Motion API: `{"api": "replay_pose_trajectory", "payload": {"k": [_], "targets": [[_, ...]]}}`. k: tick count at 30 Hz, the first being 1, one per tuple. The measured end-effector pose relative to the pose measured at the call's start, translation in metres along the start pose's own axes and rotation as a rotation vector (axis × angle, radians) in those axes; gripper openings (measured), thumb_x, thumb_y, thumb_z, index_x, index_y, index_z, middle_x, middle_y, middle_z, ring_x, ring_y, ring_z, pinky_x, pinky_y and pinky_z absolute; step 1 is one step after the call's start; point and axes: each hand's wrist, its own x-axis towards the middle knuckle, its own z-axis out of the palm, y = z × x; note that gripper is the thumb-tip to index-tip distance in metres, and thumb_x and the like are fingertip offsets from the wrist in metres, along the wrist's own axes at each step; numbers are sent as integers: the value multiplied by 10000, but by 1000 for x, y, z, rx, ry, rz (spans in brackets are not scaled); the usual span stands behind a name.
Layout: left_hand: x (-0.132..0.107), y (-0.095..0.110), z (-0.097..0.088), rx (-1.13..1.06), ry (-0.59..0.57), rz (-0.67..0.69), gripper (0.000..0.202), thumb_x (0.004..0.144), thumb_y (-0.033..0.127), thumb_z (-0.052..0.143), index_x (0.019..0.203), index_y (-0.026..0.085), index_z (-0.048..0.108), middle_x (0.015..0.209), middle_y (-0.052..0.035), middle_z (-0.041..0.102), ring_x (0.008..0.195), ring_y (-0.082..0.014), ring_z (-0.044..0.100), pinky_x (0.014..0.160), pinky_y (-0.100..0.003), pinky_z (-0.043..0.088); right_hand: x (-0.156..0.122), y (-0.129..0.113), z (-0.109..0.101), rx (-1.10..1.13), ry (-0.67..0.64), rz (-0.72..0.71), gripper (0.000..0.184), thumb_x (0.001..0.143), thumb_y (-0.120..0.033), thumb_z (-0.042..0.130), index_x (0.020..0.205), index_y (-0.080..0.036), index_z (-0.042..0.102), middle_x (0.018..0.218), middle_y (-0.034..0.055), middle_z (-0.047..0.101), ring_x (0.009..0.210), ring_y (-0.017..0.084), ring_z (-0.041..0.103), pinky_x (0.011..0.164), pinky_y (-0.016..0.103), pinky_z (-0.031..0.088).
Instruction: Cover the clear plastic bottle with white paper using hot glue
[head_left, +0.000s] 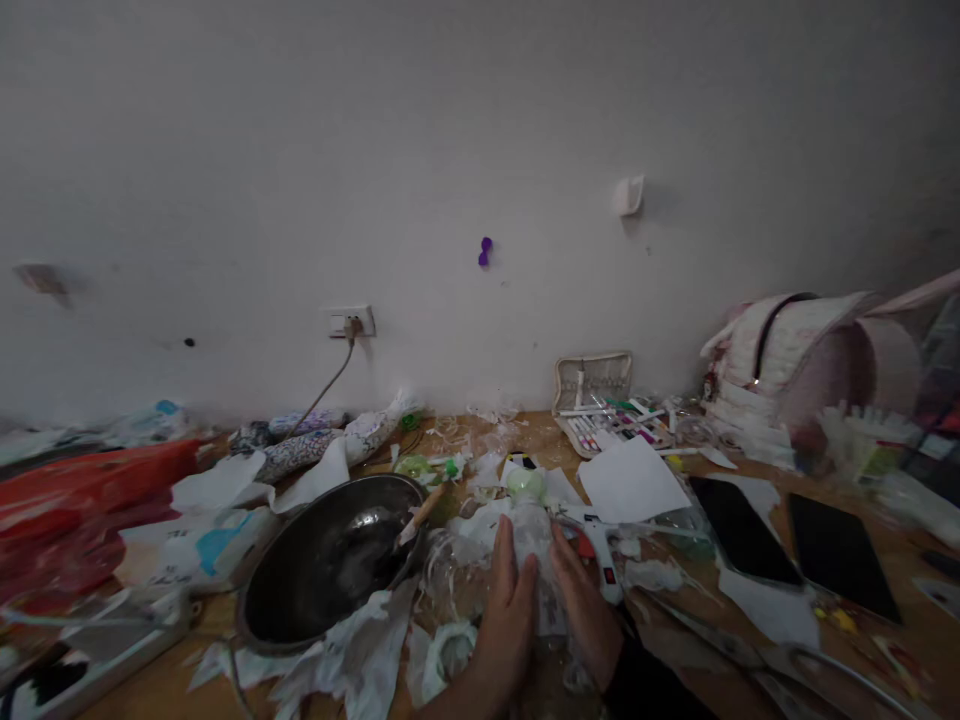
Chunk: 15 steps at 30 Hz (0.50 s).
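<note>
Two hands are in the middle, low down, one on each side of a see-through plastic thing (531, 535). The left hand (510, 600) has its fingers stretched out along one side of it, and the right hand (586, 600) has its fingers long and nearly flat on the other side. The hands are a little way apart, with the plastic thing between them; I can't tell how hard they press, or if both really hold it. The plastic thing is on or just over the wooden table (161, 677), and a pale green round thing (527, 485) is at its far end. Just beside the right hand is a white tool (602, 562) with a red switch. Left of the hands is a big dark metal bowl (307, 575), with a wooden stick (430, 502) by its edge. Past the right hand are a white paper (634, 482), a lot of pens (589, 430) and two flat black screens, one near (742, 530) and one further right (841, 555). A pale pink bag (810, 350) sits by the wall (450, 150).
</note>
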Motion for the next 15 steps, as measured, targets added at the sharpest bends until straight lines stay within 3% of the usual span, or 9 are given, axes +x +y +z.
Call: {"api": "replay_pose_trajectory", "payload": {"k": [6, 11, 13, 15], "targets": [[1, 9, -4, -435, 74, -79, 622, 840, 372, 463, 1389, 156, 265, 1522, -91, 249, 1359, -204, 302, 1106, -332, 283, -13, -18, -10, 22, -47, -145, 857, 753, -778, 309, 1374, -197, 409, 1461, 62, 341, 1370, 206, 224, 1136, 388, 190], [-3, 16, -6, -661, -108, -117, 688, 819, 373, 524, 1410, 207, 214, 1452, -104, 398, 1266, -253, 454, 1025, -386, 403, -17, -12, -13, 11, -126, -268, 637, 866, -628, 330, 1397, -278, 345, 1501, -15, 245, 1390, 179, 143, 1150, 402, 116], [-4, 18, -8, -706, -201, -109, 744, 807, 384, 538, 1425, 273, 138, 1438, -80, 424, 1240, -259, 485, 990, -401, 435, -17, -12, -12, 8, -110, -322, 606, 876, -613, 327, 1388, -291, 359, 1495, -14, 262, 1387, 190, 163, 1147, 437, 98], [-4, 19, -9, -715, -218, -135, 827, 779, 382, 563, 1424, 327, 50, 1445, -60, 414, 1227, -259, 498, 956, -398, 462, -18, -15, -11, -10, -85, -353, 606, 871, -622, 323, 1371, -288, 394, 1479, -2, 303, 1378, 199, 201, 1143, 458, 94]]}}
